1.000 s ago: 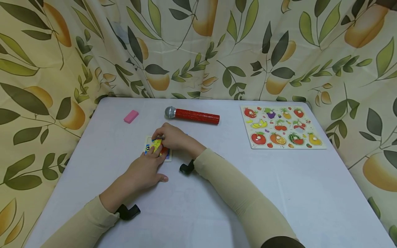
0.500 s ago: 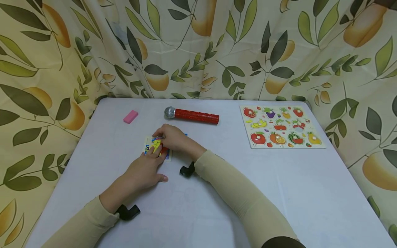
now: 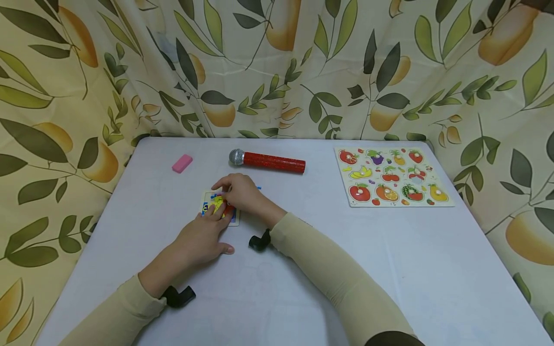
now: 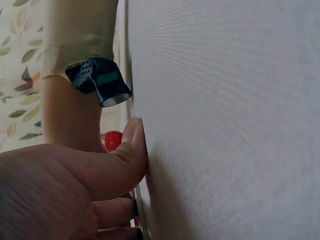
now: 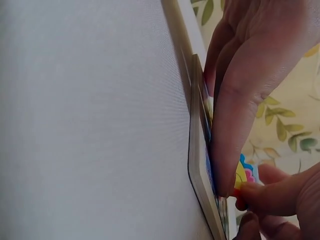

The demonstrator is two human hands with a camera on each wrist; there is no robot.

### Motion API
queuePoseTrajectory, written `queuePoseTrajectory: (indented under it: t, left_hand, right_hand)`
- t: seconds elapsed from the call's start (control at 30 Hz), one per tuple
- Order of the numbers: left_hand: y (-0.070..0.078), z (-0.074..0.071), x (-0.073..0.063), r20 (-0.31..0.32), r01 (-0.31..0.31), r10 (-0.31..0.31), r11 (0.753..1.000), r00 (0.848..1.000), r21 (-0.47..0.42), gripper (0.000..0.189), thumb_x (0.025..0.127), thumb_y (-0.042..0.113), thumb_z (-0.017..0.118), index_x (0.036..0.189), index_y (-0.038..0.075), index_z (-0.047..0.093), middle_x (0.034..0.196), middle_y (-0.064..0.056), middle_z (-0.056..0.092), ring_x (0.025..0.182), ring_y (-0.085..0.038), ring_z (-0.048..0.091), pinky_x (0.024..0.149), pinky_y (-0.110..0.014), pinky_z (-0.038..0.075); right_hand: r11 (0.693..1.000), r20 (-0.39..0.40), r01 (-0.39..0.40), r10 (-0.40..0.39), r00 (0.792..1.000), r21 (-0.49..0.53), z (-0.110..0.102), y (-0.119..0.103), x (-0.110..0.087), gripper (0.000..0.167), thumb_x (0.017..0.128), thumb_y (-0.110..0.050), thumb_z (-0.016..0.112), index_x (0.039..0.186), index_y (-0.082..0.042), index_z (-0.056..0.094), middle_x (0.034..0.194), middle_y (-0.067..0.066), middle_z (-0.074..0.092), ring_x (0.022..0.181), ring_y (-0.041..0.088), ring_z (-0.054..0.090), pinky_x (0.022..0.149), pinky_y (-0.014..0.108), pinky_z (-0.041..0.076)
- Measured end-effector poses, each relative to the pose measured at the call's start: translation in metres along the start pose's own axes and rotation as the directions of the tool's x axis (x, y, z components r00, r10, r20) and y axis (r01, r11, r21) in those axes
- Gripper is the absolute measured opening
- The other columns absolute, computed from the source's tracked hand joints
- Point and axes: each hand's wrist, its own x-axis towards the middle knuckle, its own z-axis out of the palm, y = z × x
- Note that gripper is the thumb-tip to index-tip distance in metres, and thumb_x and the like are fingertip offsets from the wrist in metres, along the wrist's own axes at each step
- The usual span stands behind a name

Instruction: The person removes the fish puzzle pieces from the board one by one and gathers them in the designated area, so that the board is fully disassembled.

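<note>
A small puzzle board (image 3: pixel 234 221) with blue and yellow printing lies flat on the white table. My left hand (image 3: pixel 203 239) rests on it, fingers extended over its near part and thumb out on the cloth. My right hand (image 3: pixel 244 193) is bent over the board's far right side. In the right wrist view, its thumb and fingers pinch a small colourful puzzle piece (image 5: pixel 241 174), yellow with pink and blue edges, tilted up beside the left fingertips. Most of the board's right half is hidden under the hands. The left wrist view shows the left hand's thumb (image 4: pixel 131 145) against the cloth.
A red toy microphone (image 3: pixel 273 162) lies beyond the hands. A pink block (image 3: pixel 182 163) sits at the back left. To the right lies a fruit puzzle board (image 3: pixel 398 198). Patterned curtains (image 3: pixel 277 72) hang behind the table. A small blue bit (image 3: pixel 259 187) shows beside the right wrist.
My right hand has shifted very slightly, its raised index finger a little straighter. More of the board's far edge and yellow area shows now. My left hand stays in place.
</note>
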Motion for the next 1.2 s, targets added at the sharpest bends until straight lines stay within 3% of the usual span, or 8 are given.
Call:
queuePoseTrajectory:
  t: [0.27, 0.4, 0.6, 0.87, 1.2]
  left_hand:
    - [-0.002, 0.002, 0.000, -0.004, 0.007, -0.007, 1.000, 1.000, -0.008, 0.094, 0.090, 0.054, 0.082, 0.164, 0.009, 0.046, 0.177, -0.017, 0.031, 0.162, -0.050, 0.030, 0.123, -0.070, 0.037]
    - [-0.001, 0.003, 0.001, 0.008, 0.029, -0.029, 0.999, 1.000, -0.021, 0.093, 0.089, 0.055, 0.083, 0.163, 0.010, 0.048, 0.176, -0.017, 0.033, 0.162, -0.050, 0.028, 0.123, -0.071, 0.037]
    - [0.001, 0.003, 0.002, 0.030, 0.063, -0.062, 0.998, 0.998, -0.021, 0.096, 0.087, 0.058, 0.084, 0.164, 0.015, 0.046, 0.177, -0.015, 0.031, 0.164, -0.049, 0.025, 0.123, -0.071, 0.037]
    - [0.002, 0.000, 0.002, 0.049, 0.057, -0.056, 0.998, 0.997, -0.003, 0.095, 0.089, 0.057, 0.082, 0.165, 0.015, 0.044, 0.178, -0.014, 0.029, 0.164, -0.049, 0.024, 0.123, -0.071, 0.036]
    - [0.005, -0.002, 0.000, 0.033, 0.059, -0.059, 0.998, 0.998, -0.001, 0.095, 0.089, 0.054, 0.083, 0.165, 0.013, 0.044, 0.178, -0.015, 0.030, 0.164, -0.049, 0.025, 0.124, -0.070, 0.036]
  right_hand:
    - [1.000, -0.081, 0.008, -0.007, 0.997, 0.003, -0.007, -0.004, -0.001, 0.020, 0.098, -0.007, 0.075, 0.108, -0.021, 0.085, 0.095, -0.004, 0.074, 0.090, 0.013, 0.065, 0.074, 0.022, 0.055]
    - [0.996, -0.066, -0.008, 0.014, 0.998, 0.086, -0.019, -0.004, -0.004, 0.018, 0.098, -0.006, 0.076, 0.108, -0.018, 0.086, 0.100, 0.001, 0.074, 0.084, 0.017, 0.068, 0.067, 0.024, 0.061]
    - [0.980, -0.013, -0.075, 0.079, 0.997, 0.185, -0.045, 0.004, -0.013, 0.017, 0.098, -0.009, 0.079, 0.112, -0.017, 0.085, 0.108, 0.005, 0.073, 0.082, 0.023, 0.073, 0.071, 0.034, 0.067]
    - [0.969, -0.029, -0.206, 0.212, 0.977, 0.136, -0.083, 0.027, -0.033, 0.016, 0.098, -0.011, 0.080, 0.108, -0.022, 0.086, 0.110, 0.005, 0.072, 0.087, 0.026, 0.072, 0.071, 0.034, 0.066]
    - [0.957, -0.025, -0.285, 0.287, 0.958, 0.061, -0.111, 0.061, -0.053, 0.017, 0.099, -0.010, 0.078, 0.112, -0.018, 0.085, 0.111, 0.010, 0.068, 0.072, 0.028, 0.069, 0.071, 0.033, 0.064]
